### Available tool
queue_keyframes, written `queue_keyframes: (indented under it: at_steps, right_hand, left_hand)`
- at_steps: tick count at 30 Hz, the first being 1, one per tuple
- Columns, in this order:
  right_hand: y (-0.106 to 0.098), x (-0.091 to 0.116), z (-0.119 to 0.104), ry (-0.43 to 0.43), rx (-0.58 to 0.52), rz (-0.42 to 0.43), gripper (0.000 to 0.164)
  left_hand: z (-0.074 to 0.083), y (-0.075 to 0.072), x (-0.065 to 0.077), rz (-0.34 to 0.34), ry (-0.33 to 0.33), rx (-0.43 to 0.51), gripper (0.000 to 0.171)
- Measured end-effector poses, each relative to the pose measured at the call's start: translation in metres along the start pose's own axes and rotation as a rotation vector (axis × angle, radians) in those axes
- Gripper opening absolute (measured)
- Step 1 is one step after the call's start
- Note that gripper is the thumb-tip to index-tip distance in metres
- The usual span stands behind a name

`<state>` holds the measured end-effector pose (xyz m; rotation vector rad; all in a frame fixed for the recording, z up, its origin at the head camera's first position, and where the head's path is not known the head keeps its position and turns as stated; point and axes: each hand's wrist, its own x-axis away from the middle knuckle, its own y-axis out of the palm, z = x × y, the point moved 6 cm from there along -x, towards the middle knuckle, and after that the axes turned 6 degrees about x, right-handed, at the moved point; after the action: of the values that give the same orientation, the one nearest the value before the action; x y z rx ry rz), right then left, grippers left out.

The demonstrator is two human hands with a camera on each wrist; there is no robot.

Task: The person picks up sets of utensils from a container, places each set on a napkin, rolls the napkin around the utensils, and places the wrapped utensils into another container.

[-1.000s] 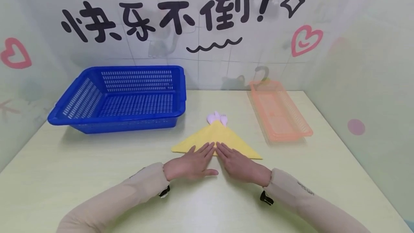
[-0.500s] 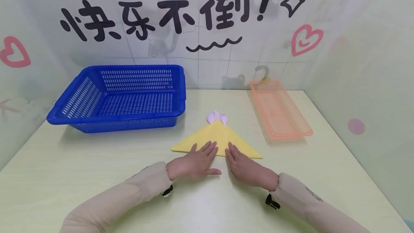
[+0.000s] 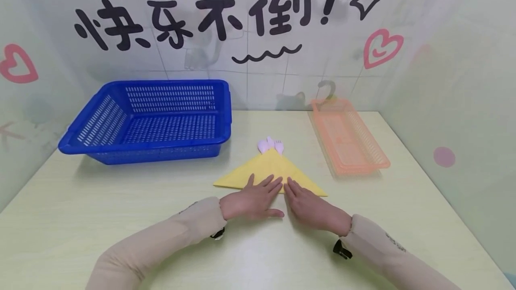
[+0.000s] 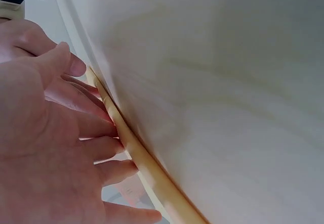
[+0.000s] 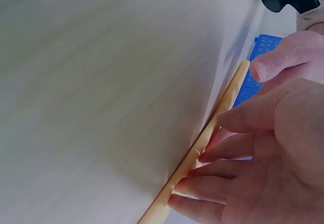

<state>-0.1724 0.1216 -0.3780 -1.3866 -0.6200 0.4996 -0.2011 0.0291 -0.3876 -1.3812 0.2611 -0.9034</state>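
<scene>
Back wall: a pale sheet [image 3: 225,64] with big dark Chinese characters, one wavy line and a pink heart with a smile inside.
Counter: light, wood-like top [image 3: 101,209] – it carries both baskets, the cloth and the utensils.
Blue basket: the blue basket [image 3: 161,147] stands at the far side, on the person's left, with slotted walls.
Sleeves: two beige sleeves [image 3: 161,240] come in from the near edge, and a small black device [image 3: 342,250] sits under the right wrist.
Orange basket: the orange basket [image 3: 363,168] is narrow and half transparent; it stands on the right, well apart from the blue one.
Yellow cloth: the yellow cloth [image 3: 268,164] lies as a flat triangle in the middle of the counter, between the baskets and nearer to the person, its top corner pointing away and its long side close to the hands.
Left grip: the left hand [image 3: 255,200] rests on the near edge of the cloth, fingers straight and a little spread, thumb apart.
Right grip: the right hand [image 3: 310,207] touches the same edge, just beside the left, fingers nearly straight and close together.
Utensils: a lilac spoon [image 3: 263,146], a lilac fork [image 3: 279,147] and a third lilac piece [image 3: 269,140] between them show beyond the top corner; the rest is hidden.
</scene>
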Motion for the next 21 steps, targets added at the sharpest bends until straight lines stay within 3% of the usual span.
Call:
queue_keyframes:
  at_steps: [8,14,21]
  right_hand:
    - [-0.001,0.002,0.005,0.05,0.083,0.004,0.041]
    - [-0.003,0.0,0.01,0.064,0.087,0.04,0.037]
    - [-0.006,-0.003,0.011,0.05,0.033,0.107,0.044]
  left_hand:
    - [0.004,-0.002,-0.002,0.027,0.029,-0.008,0.075]
    - [0.006,-0.002,-0.007,0.031,0.038,-0.072,0.075]
    - [0.008,-0.001,-0.01,-0.007,0.01,-0.043,0.082]
